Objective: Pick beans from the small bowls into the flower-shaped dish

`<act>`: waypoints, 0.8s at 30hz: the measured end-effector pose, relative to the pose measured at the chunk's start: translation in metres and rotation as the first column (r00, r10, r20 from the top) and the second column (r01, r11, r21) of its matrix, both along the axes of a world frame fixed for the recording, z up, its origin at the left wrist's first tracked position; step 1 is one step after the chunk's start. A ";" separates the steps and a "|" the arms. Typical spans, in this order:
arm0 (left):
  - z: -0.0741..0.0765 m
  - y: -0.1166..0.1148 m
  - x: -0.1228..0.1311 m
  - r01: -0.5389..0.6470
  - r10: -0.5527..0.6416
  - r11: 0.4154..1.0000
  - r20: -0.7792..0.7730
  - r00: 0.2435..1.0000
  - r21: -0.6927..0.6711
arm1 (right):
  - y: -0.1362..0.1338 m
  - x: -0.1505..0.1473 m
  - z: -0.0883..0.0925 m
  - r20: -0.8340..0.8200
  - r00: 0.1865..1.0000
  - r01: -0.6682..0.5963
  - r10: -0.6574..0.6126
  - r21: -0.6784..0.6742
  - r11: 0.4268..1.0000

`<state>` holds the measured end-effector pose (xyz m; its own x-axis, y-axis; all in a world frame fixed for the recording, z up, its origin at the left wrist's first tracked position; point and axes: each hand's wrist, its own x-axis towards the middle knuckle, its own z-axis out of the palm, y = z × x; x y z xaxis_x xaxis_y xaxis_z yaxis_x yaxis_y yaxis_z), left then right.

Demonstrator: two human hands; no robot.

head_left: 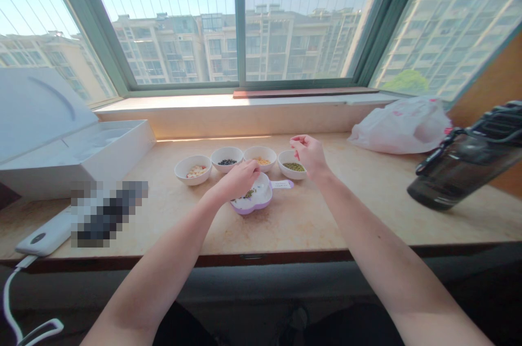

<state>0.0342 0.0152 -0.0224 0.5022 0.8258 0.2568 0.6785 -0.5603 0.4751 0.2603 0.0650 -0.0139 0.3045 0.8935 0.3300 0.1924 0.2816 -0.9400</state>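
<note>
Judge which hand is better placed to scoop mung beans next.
Probably the right hand: in this view it overlaps the right edge of the white bowl of mung beans. The left hand is farther away, by the scalloped purple dish. I cannot tell if either holds anything.

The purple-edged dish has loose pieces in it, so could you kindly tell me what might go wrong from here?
The left hand is close over the purple-edged dish, so a bump might scatter its loose pieces. The right hand is beside the bowl of green beans, and a brush could tip it. The white cable hangs past the edge of the counter; if snagged, it might pull the white device down.
</note>
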 end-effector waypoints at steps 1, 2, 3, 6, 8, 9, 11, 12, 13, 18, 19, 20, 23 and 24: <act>0.002 0.000 0.001 -0.027 0.030 0.999 0.103 0.994 -0.029 | 0.001 0.000 -0.001 0.016 1.000 0.018 -0.018 0.001 1.000; 0.004 -0.001 0.001 -0.042 0.058 0.996 0.218 0.974 -0.077 | 0.001 0.001 -0.002 0.031 0.999 0.038 -0.038 0.006 0.999; 0.005 -0.002 0.002 -0.041 0.085 0.990 0.328 0.941 -0.138 | 0.002 0.001 -0.002 0.046 0.997 0.055 -0.056 0.015 0.998; 0.009 -0.005 0.004 0.074 0.124 0.945 0.560 0.819 -0.318 | 0.002 0.001 -0.003 0.097 0.991 0.090 -0.095 0.058 0.994; 0.012 -0.007 0.005 0.221 0.121 0.889 0.671 0.732 -0.401 | 0.001 0.000 -0.003 0.123 0.988 0.084 -0.093 0.074 0.994; 0.014 -0.008 0.004 0.296 0.122 0.854 0.718 0.686 -0.428 | 0.000 -0.001 -0.003 0.129 0.989 0.063 -0.072 0.074 0.995; 0.018 -0.010 0.002 0.431 0.140 0.775 0.790 0.597 -0.462 | -0.003 -0.005 -0.002 0.126 0.992 -0.023 0.016 0.054 0.998; 0.021 -0.011 0.001 0.486 0.154 0.736 0.815 0.559 -0.472 | -0.005 -0.007 -0.001 0.118 0.990 -0.083 0.078 0.036 0.996; 0.023 -0.012 -0.001 0.535 0.167 0.697 0.834 0.526 -0.478 | -0.007 -0.009 0.000 0.111 0.983 -0.148 0.146 0.014 0.989; 0.030 -0.019 -0.005 0.697 0.169 0.561 0.886 0.431 -0.446 | -0.019 -0.017 0.000 0.132 0.904 -0.400 0.407 -0.079 0.913; 0.031 -0.020 -0.005 0.703 0.161 0.555 0.887 0.433 -0.444 | -0.020 -0.018 0.000 0.136 0.888 -0.430 0.438 -0.088 0.899; 0.031 -0.021 -0.005 0.696 0.155 0.559 0.882 0.445 -0.450 | -0.022 -0.018 -0.001 0.136 0.873 -0.460 0.469 -0.097 0.883; 0.032 -0.023 -0.004 0.610 0.152 0.618 0.836 0.527 -0.496 | -0.024 -0.018 -0.002 0.121 0.817 -0.550 0.563 -0.124 0.826; 0.032 -0.022 -0.003 0.571 0.155 0.641 0.815 0.558 -0.513 | -0.025 -0.018 -0.001 0.116 0.801 -0.574 0.588 -0.130 0.808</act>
<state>0.0311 -0.0072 0.0093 0.5975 0.8000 0.0550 -0.2276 0.1035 0.9682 0.2426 0.0398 -0.0149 -0.3256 0.9136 0.2438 0.1520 0.3050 -0.9401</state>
